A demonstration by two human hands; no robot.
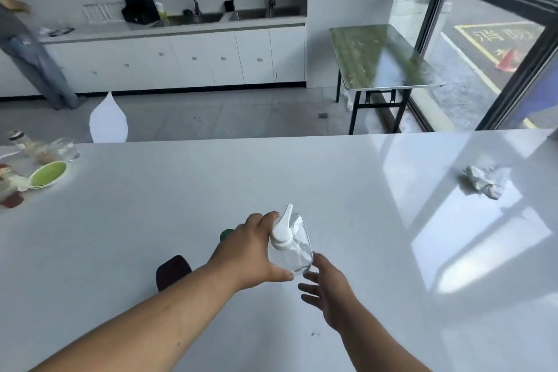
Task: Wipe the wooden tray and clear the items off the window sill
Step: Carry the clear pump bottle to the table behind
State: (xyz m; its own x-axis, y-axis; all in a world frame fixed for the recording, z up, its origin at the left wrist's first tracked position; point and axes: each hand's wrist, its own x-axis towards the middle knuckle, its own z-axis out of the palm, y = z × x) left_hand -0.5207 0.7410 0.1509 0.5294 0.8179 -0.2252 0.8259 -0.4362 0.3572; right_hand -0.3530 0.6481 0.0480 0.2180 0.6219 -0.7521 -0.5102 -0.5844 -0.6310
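My left hand (pixel 253 248) grips a clear square pump bottle (pixel 294 251) with a white pump head, held tilted over the white counter (pixel 362 251). My right hand (pixel 329 290) is just below and right of the bottle, fingers spread, its fingertips close to the bottle's base; whether they touch it I cannot tell. A green cap (pixel 226 234) peeks out behind my left hand. A dark maroon object (pixel 172 271) lies on the counter partly under my left forearm. No wooden tray is in view.
A crumpled white tissue (pixel 483 182) lies at the counter's right. A green bowl (pixel 48 174), jars (pixel 45 148) and food items crowd the left edge. Beyond stand a green folding table (pixel 380 54) by the window, a sink counter (pixel 193 21) and a person (pixel 27 48).
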